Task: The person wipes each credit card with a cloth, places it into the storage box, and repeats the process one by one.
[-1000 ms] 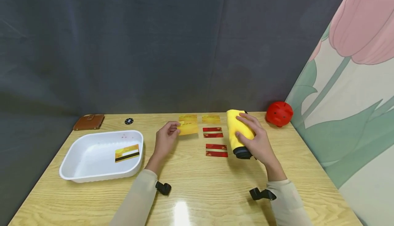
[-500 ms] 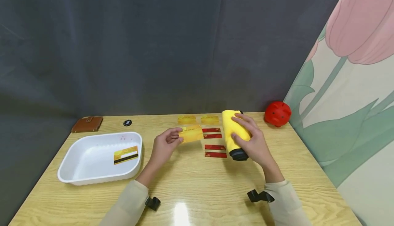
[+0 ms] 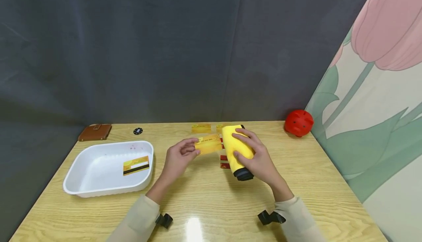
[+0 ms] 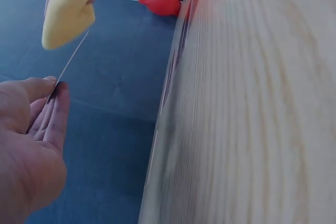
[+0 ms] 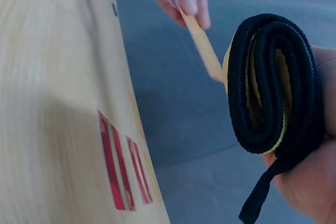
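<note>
plainly, left hand (image 3: 177,161) on a gold card (image 3: 208,145), right hand (image 3: 260,163) on a yellow cloth roll (image 3: 234,146)

centre of the head view, both hands in front of me, raised off the wooden table (image 3: 214,205). left: thumb and fingertips clamped on the left end of the gold card, fingers close together; card slightly tilted, its face toward the head camera. in the left wrist view it shows nearly edge-on, a thin line running up toward the roll.

right: fingers and thumb clamped round the cloth roll, thumb apart from the fingers. roll stands just right of centre, leaning a little, black edging at its lower end; the right wrist view shows the dark coiled layers and a loose strap. card's free end lies right by the roll; i cannot tell whether they touch.

behind, at the back edge: two flat gold cards (image 3: 201,128), the right one partly hidden by the roll. beneath the roll in the head view, two red cards (image 5: 115,166), mostly covered there, clearer lower left in the right wrist view.

left of frame: white tray (image 3: 92,172), one striped card (image 3: 136,165) at its right side. above it, brown wallet (image 3: 95,132) and black chip (image 3: 138,131). right, far corner: red piggy bank (image 3: 299,123).
</note>
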`<state>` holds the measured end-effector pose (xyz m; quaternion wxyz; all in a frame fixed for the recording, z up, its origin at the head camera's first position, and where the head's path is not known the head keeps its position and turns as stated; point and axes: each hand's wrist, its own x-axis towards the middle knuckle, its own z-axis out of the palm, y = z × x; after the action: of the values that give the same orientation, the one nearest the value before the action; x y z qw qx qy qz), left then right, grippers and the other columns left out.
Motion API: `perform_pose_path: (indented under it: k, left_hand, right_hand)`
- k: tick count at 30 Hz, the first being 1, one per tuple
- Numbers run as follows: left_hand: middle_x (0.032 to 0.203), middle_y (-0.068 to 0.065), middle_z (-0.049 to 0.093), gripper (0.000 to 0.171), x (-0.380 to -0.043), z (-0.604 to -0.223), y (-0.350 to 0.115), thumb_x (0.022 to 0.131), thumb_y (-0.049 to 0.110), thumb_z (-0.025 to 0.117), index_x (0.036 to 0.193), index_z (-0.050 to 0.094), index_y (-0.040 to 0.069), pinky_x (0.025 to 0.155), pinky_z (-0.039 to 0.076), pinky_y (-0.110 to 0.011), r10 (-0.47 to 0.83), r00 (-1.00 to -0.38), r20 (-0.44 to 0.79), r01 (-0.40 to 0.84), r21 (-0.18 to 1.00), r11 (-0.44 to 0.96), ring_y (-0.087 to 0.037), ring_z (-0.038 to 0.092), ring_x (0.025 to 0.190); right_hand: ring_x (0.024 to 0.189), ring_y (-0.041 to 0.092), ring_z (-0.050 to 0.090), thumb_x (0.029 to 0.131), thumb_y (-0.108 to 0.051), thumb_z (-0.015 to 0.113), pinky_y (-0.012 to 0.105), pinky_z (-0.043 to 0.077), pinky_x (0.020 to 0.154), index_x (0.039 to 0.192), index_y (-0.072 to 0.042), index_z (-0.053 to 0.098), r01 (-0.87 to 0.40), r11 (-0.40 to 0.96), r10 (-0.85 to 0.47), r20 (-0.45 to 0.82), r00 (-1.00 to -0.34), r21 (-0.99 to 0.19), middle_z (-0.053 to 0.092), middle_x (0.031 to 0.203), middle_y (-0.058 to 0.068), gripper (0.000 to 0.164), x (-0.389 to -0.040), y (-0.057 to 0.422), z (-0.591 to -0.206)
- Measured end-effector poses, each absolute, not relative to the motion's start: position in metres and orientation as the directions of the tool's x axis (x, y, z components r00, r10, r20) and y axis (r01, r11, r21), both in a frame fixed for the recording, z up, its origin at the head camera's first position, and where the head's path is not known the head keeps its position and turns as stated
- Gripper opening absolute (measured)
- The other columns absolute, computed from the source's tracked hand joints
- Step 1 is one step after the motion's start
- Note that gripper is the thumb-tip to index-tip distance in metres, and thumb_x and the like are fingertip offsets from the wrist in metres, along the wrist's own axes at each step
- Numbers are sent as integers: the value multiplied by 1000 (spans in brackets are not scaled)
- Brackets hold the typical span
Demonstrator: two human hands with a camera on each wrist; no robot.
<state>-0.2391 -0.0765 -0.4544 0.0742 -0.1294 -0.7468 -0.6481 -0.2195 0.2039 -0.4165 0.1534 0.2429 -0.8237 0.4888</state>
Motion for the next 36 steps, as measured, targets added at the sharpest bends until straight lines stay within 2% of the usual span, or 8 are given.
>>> perform_pose_path:
  k: [5, 8, 11, 14, 18, 21, 31, 36]
  left_hand:
    - [113, -15, 77, 32, -234, -450, -70, 89, 8, 81, 121, 75, 10, 83, 63, -23, 104, -954, 281, 292, 951, 101, -13, 75, 97]
    - [115, -16, 76, 33, -232, -448, -68, 89, 7, 80, 122, 74, 8, 85, 63, -25, 107, -949, 297, 306, 949, 80, -21, 75, 100]
    - [115, -17, 76, 34, -230, -447, -66, 90, 7, 80, 123, 73, 7, 85, 63, -25, 105, -943, 317, 325, 943, 74, -27, 75, 102]
    - [116, -17, 75, 35, -230, -447, -65, 90, 7, 79, 124, 73, 7, 85, 63, -24, 103, -939, 329, 337, 938, 77, -30, 75, 103]
    - [118, -16, 74, 35, -229, -448, -64, 91, 6, 78, 126, 72, 8, 86, 62, -23, 102, -940, 327, 336, 938, 88, -30, 75, 105]
    - [118, -16, 74, 36, -229, -448, -64, 91, 5, 78, 127, 72, 9, 86, 62, -23, 101, -941, 323, 332, 938, 99, -29, 74, 106]
    - [113, -14, 76, 31, -228, -449, -62, 92, 5, 78, 122, 74, 8, 85, 63, -24, 108, -924, 366, 377, 920, 110, -23, 76, 102]
    - [115, -15, 76, 30, -226, -448, -62, 92, 4, 77, 122, 74, 8, 85, 63, -24, 126, -914, 386, 397, 914, 86, -20, 75, 101]
  right_hand:
    - [125, 22, 53, 90, -4, 77, 18, 50, 81, 139, -16, 66, -567, 413, -312, 474, -823, -712, 52, 153, 6, 52, -217, 190, -424]
    - [119, 21, 54, 90, -6, 78, 21, 50, 79, 140, -18, 66, -563, 424, -337, 453, -825, -709, 51, 153, 5, 53, -214, 183, -425]
    - [122, 25, 55, 89, -6, 79, 22, 51, 79, 140, -17, 66, -574, 423, -361, 450, -817, -701, 51, 153, 5, 53, -212, 176, -426]
    - [131, 30, 54, 88, -5, 79, 23, 52, 84, 139, -16, 66, -598, 425, -386, 461, -799, -680, 52, 152, 6, 53, -209, 171, -427]
    - [140, 32, 50, 88, -5, 79, 25, 53, 92, 138, -16, 67, -625, 424, -419, 469, -777, -656, 52, 152, 5, 53, -205, 165, -426]
    - [141, 32, 49, 88, -5, 79, 26, 53, 95, 138, -15, 66, -630, 426, -434, 464, -772, -650, 52, 153, 5, 53, -204, 162, -426]
    - [138, 32, 53, 88, -6, 80, 28, 55, 90, 139, -14, 66, -616, 490, -386, 480, -788, -617, 53, 151, 7, 54, -208, 165, -426]
    - [137, 31, 54, 88, -7, 79, 24, 53, 85, 140, -14, 66, -562, 519, -320, 464, -826, -644, 54, 151, 6, 54, -213, 175, -425]
